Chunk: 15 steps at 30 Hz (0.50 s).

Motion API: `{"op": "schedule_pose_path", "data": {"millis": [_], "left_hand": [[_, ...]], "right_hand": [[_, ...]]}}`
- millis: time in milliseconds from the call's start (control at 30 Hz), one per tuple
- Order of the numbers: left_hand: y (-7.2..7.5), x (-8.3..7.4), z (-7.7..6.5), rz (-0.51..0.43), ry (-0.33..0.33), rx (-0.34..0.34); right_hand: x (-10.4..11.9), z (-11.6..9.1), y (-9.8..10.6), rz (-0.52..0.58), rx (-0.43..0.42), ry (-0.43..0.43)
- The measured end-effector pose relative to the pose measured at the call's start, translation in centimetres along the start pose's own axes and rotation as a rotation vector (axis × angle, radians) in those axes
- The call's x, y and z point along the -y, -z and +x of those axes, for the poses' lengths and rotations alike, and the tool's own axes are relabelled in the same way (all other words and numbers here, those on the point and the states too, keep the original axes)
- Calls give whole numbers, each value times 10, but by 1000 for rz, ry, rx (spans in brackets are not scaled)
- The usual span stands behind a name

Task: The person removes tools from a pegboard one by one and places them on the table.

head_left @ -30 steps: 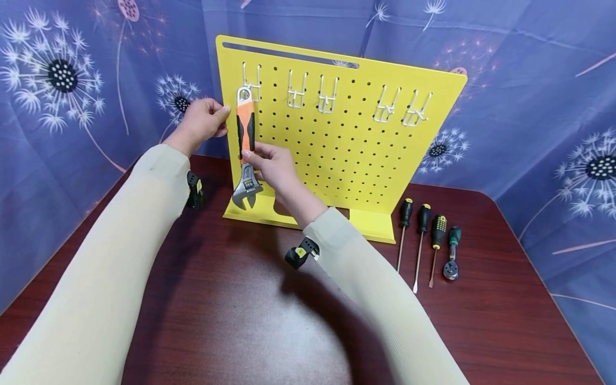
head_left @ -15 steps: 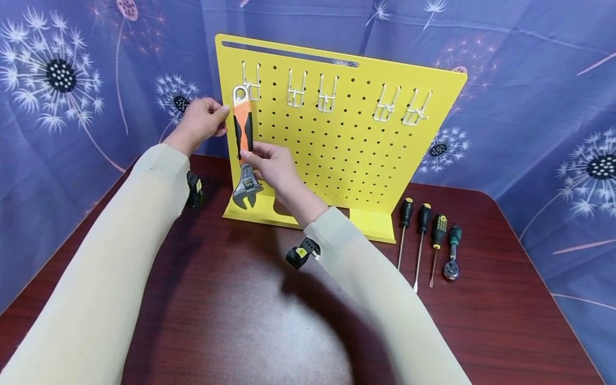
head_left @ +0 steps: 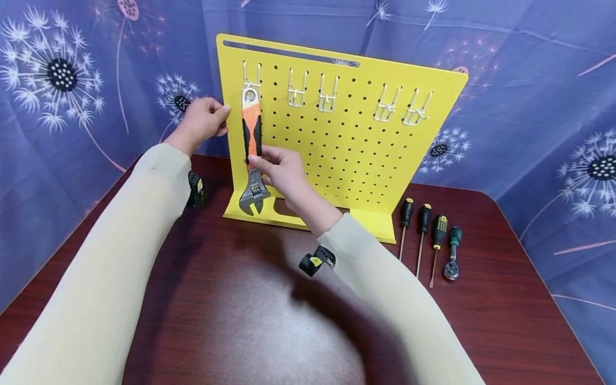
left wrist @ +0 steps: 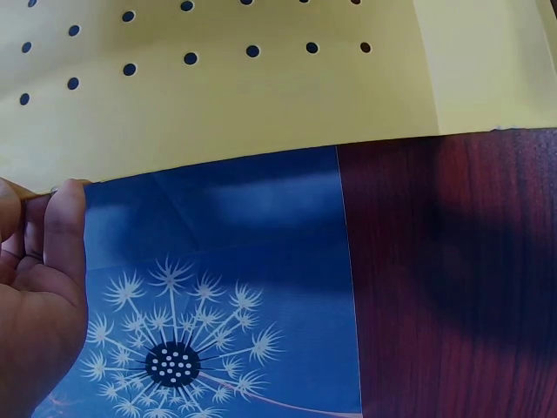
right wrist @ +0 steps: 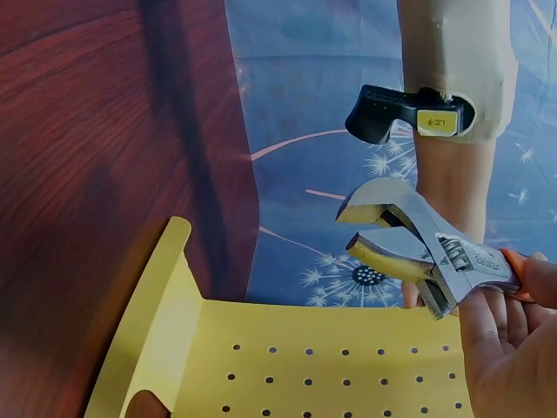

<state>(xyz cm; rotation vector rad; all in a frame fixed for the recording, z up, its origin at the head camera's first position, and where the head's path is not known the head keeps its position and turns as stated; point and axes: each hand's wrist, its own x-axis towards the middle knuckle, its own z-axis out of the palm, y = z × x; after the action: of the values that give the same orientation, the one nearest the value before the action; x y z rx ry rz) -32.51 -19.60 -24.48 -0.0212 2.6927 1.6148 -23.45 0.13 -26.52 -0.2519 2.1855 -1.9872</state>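
Note:
My right hand (head_left: pixel 287 174) grips an adjustable wrench (head_left: pixel 253 140) by the lower part of its orange-and-black handle. The wrench hangs head down in front of the yellow pegboard (head_left: pixel 332 133), its ring end overlapping the leftmost wire hook (head_left: pixel 252 76) in the head view. Seen from the right wrist, the wrench's steel head (right wrist: pixel 435 252) points away from the fingers, its jaws parted. My left hand (head_left: pixel 201 118) pinches the board's left edge between thumb and fingers, which the left wrist view also shows at the edge of the board (left wrist: pixel 235 104).
Several more white wire hooks (head_left: pixel 327 95) line the board's upper part. On the dark red table (head_left: pixel 231 299), to the right of the board, lie three screwdrivers (head_left: pixel 439 232) and a green-handled ratchet (head_left: pixel 452 254). A blue dandelion-print cloth (head_left: pixel 529 69) hangs behind.
The wrench's ring end tilted slightly left of the hook, then my right hand moved it right and a little lower, under the hook. My left hand has stayed on the board's edge.

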Motion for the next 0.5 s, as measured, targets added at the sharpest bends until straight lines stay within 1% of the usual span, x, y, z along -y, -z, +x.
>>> {"op": "schedule_pose_path", "data": {"millis": [133, 333, 500], "left_hand": [[0, 1, 1, -10, 9, 10], [-1, 0, 2, -27, 10, 12], [0, 0, 2, -31, 9, 11]], "right_hand": [[-1, -9, 8, -14, 3, 7], [-5, -23, 22, 36, 5, 11], [-13, -35, 38, 86, 31, -37]]}}
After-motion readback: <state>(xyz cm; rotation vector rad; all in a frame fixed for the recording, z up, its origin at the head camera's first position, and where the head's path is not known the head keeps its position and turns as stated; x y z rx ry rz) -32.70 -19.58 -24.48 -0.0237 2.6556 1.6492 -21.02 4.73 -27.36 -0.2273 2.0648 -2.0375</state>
